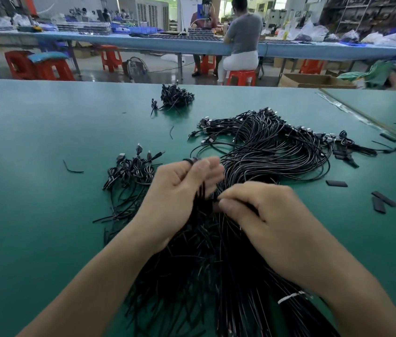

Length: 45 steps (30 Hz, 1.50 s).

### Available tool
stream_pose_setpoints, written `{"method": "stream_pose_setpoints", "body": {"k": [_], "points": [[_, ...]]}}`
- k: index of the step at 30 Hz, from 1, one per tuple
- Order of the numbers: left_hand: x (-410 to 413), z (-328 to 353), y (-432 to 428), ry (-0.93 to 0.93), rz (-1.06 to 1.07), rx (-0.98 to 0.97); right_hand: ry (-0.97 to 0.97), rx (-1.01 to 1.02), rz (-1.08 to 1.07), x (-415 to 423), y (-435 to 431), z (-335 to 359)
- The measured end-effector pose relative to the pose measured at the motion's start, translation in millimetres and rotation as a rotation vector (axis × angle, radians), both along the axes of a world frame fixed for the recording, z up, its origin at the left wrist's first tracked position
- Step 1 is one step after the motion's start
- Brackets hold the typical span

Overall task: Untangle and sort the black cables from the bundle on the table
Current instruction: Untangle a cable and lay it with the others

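So rn your left hand [180, 190] is curled round a few strands [201, 192] pulled up out of the big bundle [277, 147]. Thumb's across the top, w/ a small loop of cable poking out above the fingertips. Your right hand [265, 215] is right beside it, fingers curled in, thumb + forefinger pinching the same strands a bit lower. It's blurry there, so can't tell how many you've got.

Both hands are over the middle of the bundle. It sprawls on the green table [34, 215] from the near edge up to the right, plug ends fanned out at the far side. A white tie [289, 297] wraps part of it near your right wrist.

Left of your hands there's a small pile [128, 171] of coiled cables w/ plugs pointing away from you. Another small heap [176, 94] sits further back, well apart from everything. Flat black pieces [384, 200] lie scattered on the right, and there's a short cable scrap [71, 167] off to the left.
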<state>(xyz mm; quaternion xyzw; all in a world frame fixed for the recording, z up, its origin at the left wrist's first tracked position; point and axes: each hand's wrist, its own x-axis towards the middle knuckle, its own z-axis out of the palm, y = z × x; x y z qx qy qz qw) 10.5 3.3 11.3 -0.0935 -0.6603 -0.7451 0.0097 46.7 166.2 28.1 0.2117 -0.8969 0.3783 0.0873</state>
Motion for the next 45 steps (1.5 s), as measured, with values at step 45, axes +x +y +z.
{"method": "stream_pose_setpoints", "body": {"k": [45], "points": [[24,-11,25,-0.143,-0.313,-0.106,0.055,-0.288,-0.088,-7,6,-1]]}}
